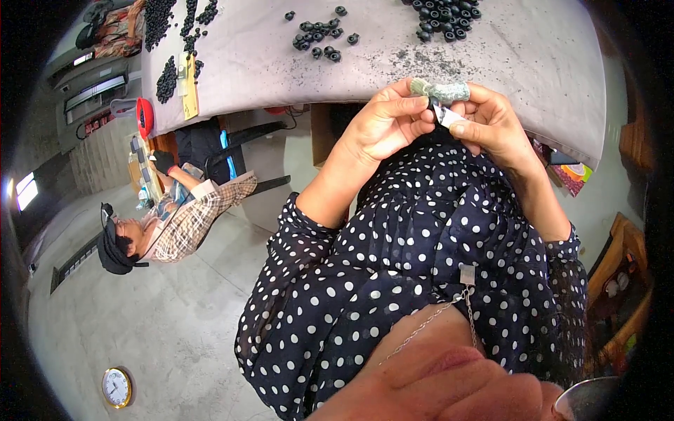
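In the head view, both hands meet just at the near edge of the grey table [533, 77], whose cloth-like top is dusted with dark grit. The left hand [382, 126] curls its fingers shut, thumb and forefinger pinching a small flat tool [446, 116], pale and metallic-looking. The right hand [491, 123] also closes on that piece; two of its fingers wear knitted grey-green finger covers [441, 90], rough in texture. What exactly lies between the fingertips is too small to tell.

Farther across the table from the hands lie small black ring-shaped parts [319, 38], round with a hole in each, loose in clusters, with a denser heap [446, 14] at the far edge. Left of the table, another person in a checked shirt [186, 221] sits. A round gold-rimmed clock [116, 386] shows far from the table, near the picture's lower left.
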`<move>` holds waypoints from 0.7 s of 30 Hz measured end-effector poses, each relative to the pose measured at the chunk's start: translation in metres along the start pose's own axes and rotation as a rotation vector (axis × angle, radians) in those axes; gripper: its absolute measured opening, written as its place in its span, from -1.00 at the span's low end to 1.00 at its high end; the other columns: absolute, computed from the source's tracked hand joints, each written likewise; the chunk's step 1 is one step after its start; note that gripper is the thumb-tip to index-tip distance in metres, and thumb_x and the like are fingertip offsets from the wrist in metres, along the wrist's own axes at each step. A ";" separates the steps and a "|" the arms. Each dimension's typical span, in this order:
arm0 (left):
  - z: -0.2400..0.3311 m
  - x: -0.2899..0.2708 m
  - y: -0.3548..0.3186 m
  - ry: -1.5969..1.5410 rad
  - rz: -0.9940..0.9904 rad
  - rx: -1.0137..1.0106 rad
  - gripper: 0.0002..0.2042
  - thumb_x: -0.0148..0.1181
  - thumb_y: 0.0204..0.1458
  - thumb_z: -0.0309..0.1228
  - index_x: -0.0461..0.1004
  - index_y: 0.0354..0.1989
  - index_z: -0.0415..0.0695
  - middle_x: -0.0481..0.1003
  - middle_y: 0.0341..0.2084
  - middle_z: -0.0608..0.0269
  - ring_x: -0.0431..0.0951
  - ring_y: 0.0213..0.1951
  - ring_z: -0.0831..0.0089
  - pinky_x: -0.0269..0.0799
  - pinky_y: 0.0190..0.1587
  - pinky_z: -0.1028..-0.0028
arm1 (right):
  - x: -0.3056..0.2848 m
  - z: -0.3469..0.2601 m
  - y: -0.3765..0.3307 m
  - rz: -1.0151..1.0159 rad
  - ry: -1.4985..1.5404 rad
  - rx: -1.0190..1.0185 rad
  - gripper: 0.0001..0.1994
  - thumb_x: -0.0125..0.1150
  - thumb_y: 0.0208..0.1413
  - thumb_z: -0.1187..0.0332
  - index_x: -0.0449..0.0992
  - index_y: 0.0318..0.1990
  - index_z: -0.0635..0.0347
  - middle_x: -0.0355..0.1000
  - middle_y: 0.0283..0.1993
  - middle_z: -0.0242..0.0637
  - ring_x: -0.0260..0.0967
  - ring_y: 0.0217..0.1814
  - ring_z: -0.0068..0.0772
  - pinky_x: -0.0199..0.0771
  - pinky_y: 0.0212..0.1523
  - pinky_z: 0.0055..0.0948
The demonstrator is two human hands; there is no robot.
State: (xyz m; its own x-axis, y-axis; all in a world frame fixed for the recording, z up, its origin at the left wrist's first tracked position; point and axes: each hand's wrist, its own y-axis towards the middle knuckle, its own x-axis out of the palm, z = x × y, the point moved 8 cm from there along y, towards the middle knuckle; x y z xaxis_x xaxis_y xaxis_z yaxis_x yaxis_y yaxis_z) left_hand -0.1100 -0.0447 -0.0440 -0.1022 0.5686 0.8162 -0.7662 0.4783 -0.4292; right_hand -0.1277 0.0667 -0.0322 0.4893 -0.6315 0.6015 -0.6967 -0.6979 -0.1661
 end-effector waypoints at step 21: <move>-0.001 -0.001 0.003 -0.115 -0.057 0.019 -0.77 0.04 0.03 -0.58 0.34 -0.10 -0.29 0.48 -0.30 0.00 0.57 -0.35 0.43 0.58 -0.25 0.49 | 0.002 0.004 0.003 -0.024 0.106 0.018 -0.72 0.23 -0.01 0.42 0.37 -0.14 0.31 0.26 -0.59 -0.50 0.09 -0.68 -0.80 0.04 -0.75 -0.79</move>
State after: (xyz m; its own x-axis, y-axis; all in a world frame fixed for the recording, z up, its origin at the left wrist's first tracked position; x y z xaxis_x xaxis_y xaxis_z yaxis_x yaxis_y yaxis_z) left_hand -0.1112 -0.0429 -0.0464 -0.1293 0.4594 0.8788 -0.7845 0.4946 -0.3740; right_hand -0.1266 0.0612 -0.0347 0.4471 -0.5758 0.6846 -0.6755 -0.7190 -0.1636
